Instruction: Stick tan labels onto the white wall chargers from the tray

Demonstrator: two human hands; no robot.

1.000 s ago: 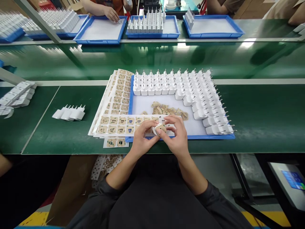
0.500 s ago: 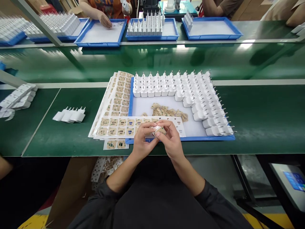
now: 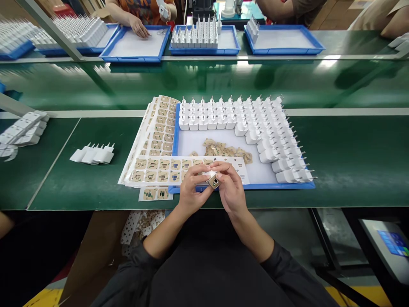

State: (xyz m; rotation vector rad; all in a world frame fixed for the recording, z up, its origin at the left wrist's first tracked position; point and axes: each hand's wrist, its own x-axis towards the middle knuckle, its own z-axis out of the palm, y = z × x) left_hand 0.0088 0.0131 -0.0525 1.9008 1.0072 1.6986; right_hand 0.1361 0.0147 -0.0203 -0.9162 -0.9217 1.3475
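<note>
Between my two hands is a white plug charger (image 3: 213, 181), its end face covered by a tan sticker with dark port openings. My left hand (image 3: 193, 186) grips its left side. The fingers of my right hand (image 3: 231, 187) close on its right side, thumb at the edge of the sticker. Just behind my hands lies a sheet of tan die-cut stickers (image 3: 162, 169), overlapping the front of a blue tray (image 3: 275, 186). Rows of white plug chargers (image 3: 207, 117) stand in the tray, pins up. A heap of tan sticker pieces (image 3: 225, 149) lies inside it.
More sticker sheets (image 3: 162, 123) are stacked left of the tray. Several chargers (image 3: 93, 154) lie on the green bench farther left, with a white pile (image 3: 25, 130) beyond. Across the belt, co-workers sit behind blue trays (image 3: 137, 59); one person's hand (image 3: 139, 28) rests over a tray.
The charger has turned in my fingers, so its stickered face with the port openings now shows more. My right thumb has shifted to the right. Across the belt, a co-worker's hand has moved slightly.
</note>
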